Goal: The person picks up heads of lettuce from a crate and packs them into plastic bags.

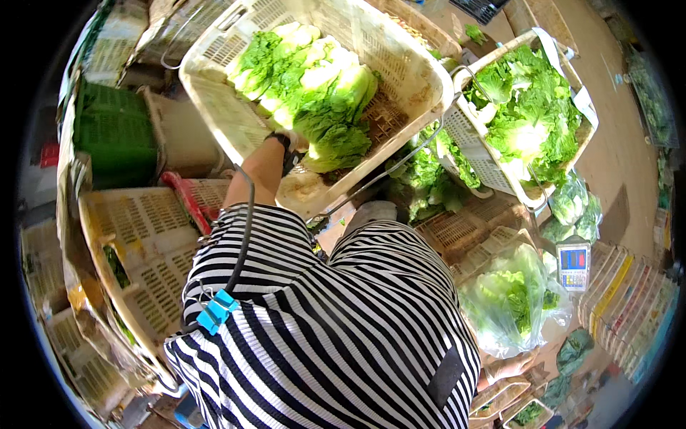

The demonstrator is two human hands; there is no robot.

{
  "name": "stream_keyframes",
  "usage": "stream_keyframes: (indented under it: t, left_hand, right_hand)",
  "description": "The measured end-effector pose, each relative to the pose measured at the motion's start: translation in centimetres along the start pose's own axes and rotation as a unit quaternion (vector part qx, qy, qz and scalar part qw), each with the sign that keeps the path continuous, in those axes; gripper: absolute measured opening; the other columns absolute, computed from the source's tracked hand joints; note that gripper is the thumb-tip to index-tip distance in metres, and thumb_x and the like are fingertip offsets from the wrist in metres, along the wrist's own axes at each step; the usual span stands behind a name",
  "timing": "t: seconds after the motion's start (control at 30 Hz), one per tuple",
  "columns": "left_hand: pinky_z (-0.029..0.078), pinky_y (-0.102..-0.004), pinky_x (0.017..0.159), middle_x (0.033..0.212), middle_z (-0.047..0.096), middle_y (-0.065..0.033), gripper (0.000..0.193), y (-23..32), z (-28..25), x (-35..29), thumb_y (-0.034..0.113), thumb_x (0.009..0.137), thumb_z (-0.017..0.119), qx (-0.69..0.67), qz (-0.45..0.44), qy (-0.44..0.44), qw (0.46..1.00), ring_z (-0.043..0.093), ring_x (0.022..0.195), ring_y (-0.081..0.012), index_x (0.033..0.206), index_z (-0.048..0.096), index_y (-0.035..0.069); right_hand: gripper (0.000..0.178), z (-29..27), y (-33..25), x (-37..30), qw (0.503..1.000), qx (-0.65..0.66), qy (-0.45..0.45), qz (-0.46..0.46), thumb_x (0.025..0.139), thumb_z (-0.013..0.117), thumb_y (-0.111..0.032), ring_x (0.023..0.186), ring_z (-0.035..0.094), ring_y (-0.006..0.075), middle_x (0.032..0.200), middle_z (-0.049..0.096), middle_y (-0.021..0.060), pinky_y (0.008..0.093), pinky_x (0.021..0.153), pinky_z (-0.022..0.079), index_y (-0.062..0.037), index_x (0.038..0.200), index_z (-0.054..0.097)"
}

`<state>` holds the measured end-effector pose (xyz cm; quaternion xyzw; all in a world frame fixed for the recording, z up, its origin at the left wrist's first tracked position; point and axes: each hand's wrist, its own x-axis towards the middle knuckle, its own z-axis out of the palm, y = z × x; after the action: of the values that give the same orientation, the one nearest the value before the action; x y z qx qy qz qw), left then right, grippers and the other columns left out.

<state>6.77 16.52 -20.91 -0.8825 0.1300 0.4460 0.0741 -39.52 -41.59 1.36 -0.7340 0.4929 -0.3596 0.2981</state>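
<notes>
My left hand (294,141), with a black band at the wrist, reaches over the near wall of a large white plastic crate (421,121). It is against the row of green lettuce heads (314,79) lying inside; its fingers are mostly hidden there. Low on the right, my right hand (511,365) hangs beside my striped shirt, fingers stretched out and nothing visible in them. Just above that hand is a clear plastic bag (504,304) holding lettuce. I cannot tell whether the hand touches the bag.
Another white crate (493,154), piled with leafy lettuce, stands at right. Near it are a scale display (573,266) and bagged greens (572,207). Stacked crates (143,236) and a green crate (114,132) line the left. A cable (250,214) hangs from a blue clip (217,312) on my shirt.
</notes>
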Motion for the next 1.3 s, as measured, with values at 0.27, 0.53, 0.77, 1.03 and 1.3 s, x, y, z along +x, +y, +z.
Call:
stream_keyframes:
  t: [0.27, 0.53, 0.77, 1.03, 1.3]
  left_hand:
    - [0.045, -0.0388, 0.084, 0.107, 0.062, -0.0135, 0.031, 4.7, 7.2, 1.4, 0.028, 0.089, 0.046, 0.105, 0.098, -0.092, 0.985, 0.059, 0.099, -0.027, 0.106, 0.063, 0.01]
    - [0.042, -0.0378, 0.092, 0.126, 0.051, -0.0069, 0.035, -0.2, 14.7, 9.6, 0.025, 0.089, 0.051, 0.192, 0.141, -0.181, 0.954, 0.052, 0.112, -0.0233, 0.124, 0.052, 0.017]
    - [0.047, -0.0325, 0.079, 0.118, 0.056, -0.0098, 0.042, -1.3, 9.6, 10.1, 0.021, 0.084, 0.061, 0.051, 0.134, -0.158, 0.977, 0.055, 0.1, -0.0232, 0.125, 0.052, 0.015]
    - [0.045, -0.03, 0.055, 0.094, 0.061, -0.0123, 0.047, 0.1, -4.7, -8.6, 0.042, 0.086, 0.053, -0.557, 0.007, -0.033, 0.83, 0.059, 0.065, -0.02, 0.122, 0.052, 0.012]
    - [0.056, -0.0265, 0.055, 0.085, 0.065, -0.0129, 0.045, 10.5, -12.3, -22.2, 0.025, 0.085, 0.059, -0.685, 0.268, 0.121, 0.667, 0.065, 0.063, -0.0211, 0.114, 0.049, -0.007]
  right_hand:
    - [0.029, 0.2, -4.5, 0.9, 0.986, -0.112, 0.028, -0.121, 0.092, 0.048, -0.013, 0.114, 0.05, 0.0239, 0.123, 0.055, 0.0124, 0.0359, 0.099, 0.036, -0.0012, 0.117, 0.057]
    - [0.024, -2.2, -8.8, 0.0, 0.975, -0.128, 0.139, -0.12, 0.093, 0.047, -0.009, 0.117, 0.046, 0.022, 0.127, 0.051, 0.0105, 0.0336, 0.099, 0.036, -0.0019, 0.112, 0.06]
    - [0.024, -4.5, -7.1, -2.0, 0.977, -0.04, 0.194, -0.078, 0.093, 0.047, -0.01, 0.116, 0.047, 0.0215, 0.126, 0.051, 0.0104, 0.0335, 0.099, 0.036, -0.0004, 0.111, 0.059]
    - [0.025, -2.7, -8.9, -0.6, 0.976, -0.063, 0.141, -0.151, 0.095, 0.044, -0.011, 0.114, 0.048, 0.0229, 0.125, 0.053, 0.0125, 0.0342, 0.099, 0.035, -0.0002, 0.113, 0.057]
    - [0.057, 4.0, -14.5, -3.1, 0.963, 0.033, -0.065, -0.26, 0.083, 0.058, -0.005, 0.131, 0.032, 0.028, 0.14, 0.038, 0.0127, 0.042, 0.11, 0.022, -0.0074, 0.136, 0.037]
